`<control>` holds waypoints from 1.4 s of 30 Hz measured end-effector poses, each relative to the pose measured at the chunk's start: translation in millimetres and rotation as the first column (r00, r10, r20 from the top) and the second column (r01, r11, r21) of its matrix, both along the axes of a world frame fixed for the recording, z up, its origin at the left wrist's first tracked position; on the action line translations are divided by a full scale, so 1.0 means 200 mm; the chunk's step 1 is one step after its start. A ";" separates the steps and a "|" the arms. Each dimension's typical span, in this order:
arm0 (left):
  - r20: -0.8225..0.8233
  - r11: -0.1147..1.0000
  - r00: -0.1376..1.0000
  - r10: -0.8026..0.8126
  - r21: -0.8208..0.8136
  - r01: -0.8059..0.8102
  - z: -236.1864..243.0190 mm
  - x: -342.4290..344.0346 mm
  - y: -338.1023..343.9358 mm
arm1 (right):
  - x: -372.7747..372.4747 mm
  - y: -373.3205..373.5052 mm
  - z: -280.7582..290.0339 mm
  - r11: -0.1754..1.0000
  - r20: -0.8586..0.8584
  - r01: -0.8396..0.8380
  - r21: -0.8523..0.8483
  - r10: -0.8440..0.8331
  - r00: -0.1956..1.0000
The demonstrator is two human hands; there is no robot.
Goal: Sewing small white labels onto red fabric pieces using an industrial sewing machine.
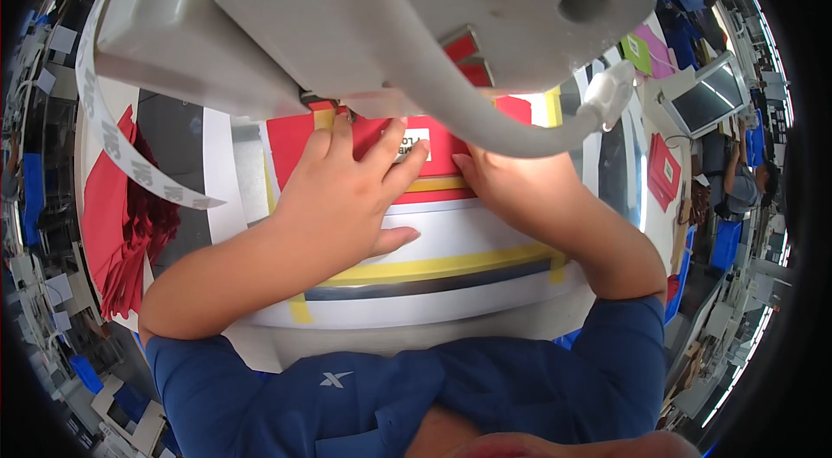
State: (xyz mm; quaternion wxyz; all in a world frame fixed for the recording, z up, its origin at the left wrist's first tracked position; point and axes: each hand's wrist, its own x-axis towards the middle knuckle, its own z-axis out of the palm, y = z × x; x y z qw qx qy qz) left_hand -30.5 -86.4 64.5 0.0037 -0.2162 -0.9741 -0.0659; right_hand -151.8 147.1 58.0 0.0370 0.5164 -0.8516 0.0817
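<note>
A red fabric piece (446, 142) lies under the overhanging light-grey machine head (520, 7), which looks like a sewing machine. On the fabric is a white printed label (418, 146). My left hand (351, 176) rests on the red fabric with fingers spread, the fingertips near the label and the machine's lower edge. To the right, my right hand (498, 176) lies at the fabric's edge with its thumb stretched out over the red. A thick grey hose (520, 142) hides most of its other fingers. Along the fabric's near side runs a yellow strip (433, 185).
A stack of red fabric pieces (113, 224) sits at the left. A white printed tape (143, 159) hangs down before it. Right of the machine are another red piece (665, 168) and a screen (711, 94). Other people work further off at the right.
</note>
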 end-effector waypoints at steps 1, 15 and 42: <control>0.013 0.999 1.000 0.004 -0.033 -0.004 0.01 0.00 -0.01 | 0.00 -0.01 0.00 1.000 0.009 -0.014 0.013 0.014 1.000; 0.122 0.996 0.990 0.074 -0.060 -0.067 0.07 0.08 -0.16 | 0.04 -0.16 0.05 0.983 0.072 -0.131 0.127 0.122 0.990; 0.018 0.987 0.996 0.089 0.131 -0.091 -0.06 -0.14 -0.05 | 0.08 -0.07 0.02 0.976 0.195 -0.194 0.094 0.173 0.965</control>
